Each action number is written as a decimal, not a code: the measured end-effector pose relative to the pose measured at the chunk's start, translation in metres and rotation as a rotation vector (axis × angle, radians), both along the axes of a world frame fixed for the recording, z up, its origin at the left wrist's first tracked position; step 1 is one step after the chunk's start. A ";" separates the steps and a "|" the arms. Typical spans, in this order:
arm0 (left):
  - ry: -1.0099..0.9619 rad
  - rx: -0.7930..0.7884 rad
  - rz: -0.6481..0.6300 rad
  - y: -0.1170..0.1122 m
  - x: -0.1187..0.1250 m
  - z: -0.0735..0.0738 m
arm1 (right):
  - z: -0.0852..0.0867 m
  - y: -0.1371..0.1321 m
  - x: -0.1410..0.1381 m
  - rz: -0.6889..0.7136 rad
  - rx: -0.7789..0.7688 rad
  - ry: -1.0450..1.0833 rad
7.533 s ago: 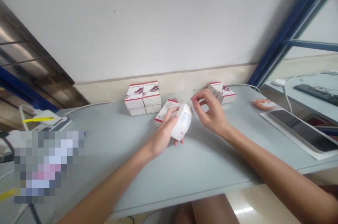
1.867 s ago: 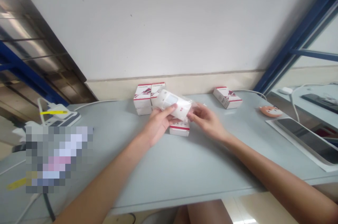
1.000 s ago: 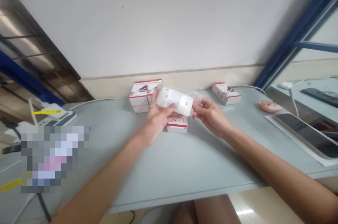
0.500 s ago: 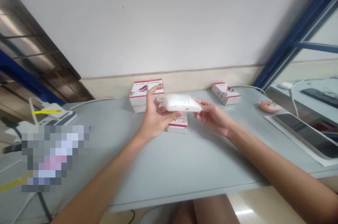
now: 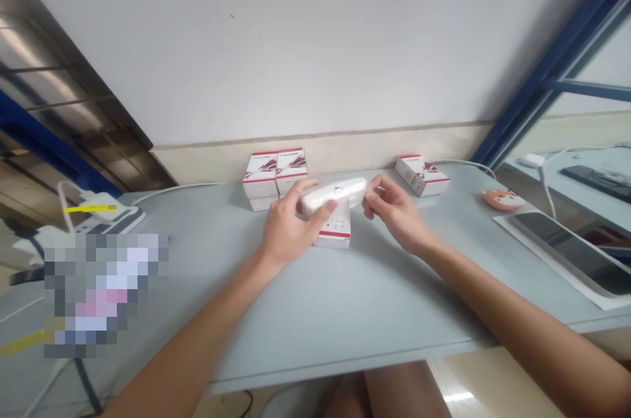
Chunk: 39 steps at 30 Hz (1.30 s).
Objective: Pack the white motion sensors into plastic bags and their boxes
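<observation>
My left hand grips a small white plastic device wrapped in a clear bag, held above the grey table. My right hand pinches the loose end of the clear bag at the device's right side. Just under the device a white and red box lies on the table. A stack of the same boxes stands behind it near the wall.
A single white and red box lies at the back right. An orange round object and a dark tablet on white paper are at the right. A white gadget with yellow tape sits at the left. Cables run along the wall.
The bagged device has turned in my hands and dropped a little closer to the box. My right hand has shifted from under it to pinching the bag's right end.
</observation>
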<state>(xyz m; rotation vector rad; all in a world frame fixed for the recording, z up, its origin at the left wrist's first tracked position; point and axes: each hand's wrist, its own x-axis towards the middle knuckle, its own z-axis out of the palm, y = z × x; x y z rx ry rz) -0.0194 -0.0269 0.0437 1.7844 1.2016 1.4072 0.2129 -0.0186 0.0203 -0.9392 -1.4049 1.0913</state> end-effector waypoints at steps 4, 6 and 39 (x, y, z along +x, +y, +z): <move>-0.151 -0.142 -0.040 0.004 -0.001 0.005 | 0.001 -0.001 -0.001 0.014 0.108 -0.125; -0.189 -0.294 -0.111 0.008 -0.002 0.009 | 0.004 -0.002 -0.001 0.010 0.157 -0.154; -0.124 -0.306 -0.353 0.005 0.003 0.003 | -0.005 0.007 0.004 0.000 -0.113 -0.025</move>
